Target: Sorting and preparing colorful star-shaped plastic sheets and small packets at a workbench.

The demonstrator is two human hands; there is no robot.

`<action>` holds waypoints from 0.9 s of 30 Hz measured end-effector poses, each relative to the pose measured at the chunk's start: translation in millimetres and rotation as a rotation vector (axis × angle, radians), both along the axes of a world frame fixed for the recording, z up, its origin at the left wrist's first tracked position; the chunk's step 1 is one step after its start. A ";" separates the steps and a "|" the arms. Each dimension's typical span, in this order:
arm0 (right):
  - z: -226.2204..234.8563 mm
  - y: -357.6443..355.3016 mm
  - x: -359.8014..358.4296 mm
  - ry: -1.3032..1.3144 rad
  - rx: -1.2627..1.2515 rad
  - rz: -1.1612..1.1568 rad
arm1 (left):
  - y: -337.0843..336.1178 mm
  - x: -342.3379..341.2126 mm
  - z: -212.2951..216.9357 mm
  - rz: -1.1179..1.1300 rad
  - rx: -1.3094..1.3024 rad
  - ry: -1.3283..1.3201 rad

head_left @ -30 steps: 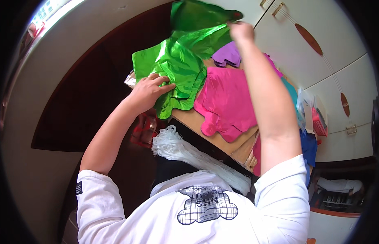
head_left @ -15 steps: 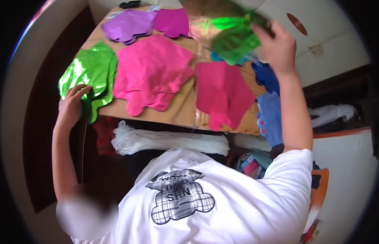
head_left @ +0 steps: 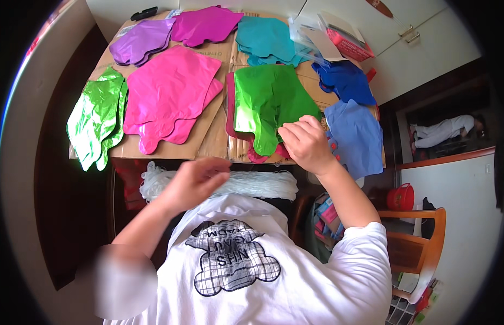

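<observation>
A flat green foil balloon (head_left: 265, 100) lies on a dark pink balloon (head_left: 230, 116) on the cardboard-covered table (head_left: 211, 138). My right hand (head_left: 306, 145) pinches the green balloon's lower right edge. My left hand (head_left: 193, 183), blurred, hovers with bunched fingers over a bundle of white string (head_left: 263, 184) at the table's near edge; whether it grips the string is unclear. A stack of green balloons (head_left: 97, 122) sits at the far left, and bright pink ones (head_left: 168, 92) lie between.
Purple (head_left: 141, 40), magenta (head_left: 206, 24), teal (head_left: 265, 38), dark blue (head_left: 347, 81) and light blue (head_left: 355, 132) balloon stacks cover the rest of the table. Clear packets and a red box (head_left: 344, 40) lie at the back right. A wooden chair (head_left: 422, 246) stands on the right.
My right hand brought the green balloon down from the back and laid it on the dark pink one. My left hand left the green stack and moved right, over the string.
</observation>
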State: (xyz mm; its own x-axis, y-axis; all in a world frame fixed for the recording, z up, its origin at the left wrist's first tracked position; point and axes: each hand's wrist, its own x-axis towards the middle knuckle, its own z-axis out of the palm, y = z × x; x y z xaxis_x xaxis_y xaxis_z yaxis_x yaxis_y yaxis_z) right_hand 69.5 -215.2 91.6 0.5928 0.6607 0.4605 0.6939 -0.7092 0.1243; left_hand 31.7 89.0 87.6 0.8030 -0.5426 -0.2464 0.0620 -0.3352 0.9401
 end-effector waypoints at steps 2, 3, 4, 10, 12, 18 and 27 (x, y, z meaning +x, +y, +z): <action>-0.1 -1.1 0.5 0.070 -0.034 -0.007 | -24.1 -2.3 -18.6 0.021 -0.067 0.169; -0.6 -2.5 -0.9 0.102 -0.046 -0.010 | -35.2 -1.6 -25.5 0.047 -0.107 0.292; -1.0 -3.5 -2.4 0.132 -0.055 -0.015 | -43.8 -0.4 -28.8 0.073 -0.144 0.414; 10.8 -9.3 -1.3 0.311 -0.079 0.044 | -64.3 1.9 -38.1 0.099 -0.449 0.869; 24.8 -13.3 0.8 0.491 -0.025 0.051 | -66.2 2.3 -37.0 0.108 -0.505 0.954; 22.4 -48.0 55.0 0.556 0.291 -0.372 | -76.1 3.9 -40.4 0.163 -0.516 1.016; -16.2 -40.7 108.8 0.708 0.427 -0.266 | -69.4 -1.3 -36.0 0.178 -0.503 0.984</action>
State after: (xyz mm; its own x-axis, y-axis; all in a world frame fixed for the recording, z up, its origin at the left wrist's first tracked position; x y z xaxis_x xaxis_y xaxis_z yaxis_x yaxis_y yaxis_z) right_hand 178.3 -255.8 75.4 0.9439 0.3141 0.1018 0.3118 -0.7463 -0.5881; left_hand 30.4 19.5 51.6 0.4553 -0.6564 -0.6016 0.8623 0.1571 0.4813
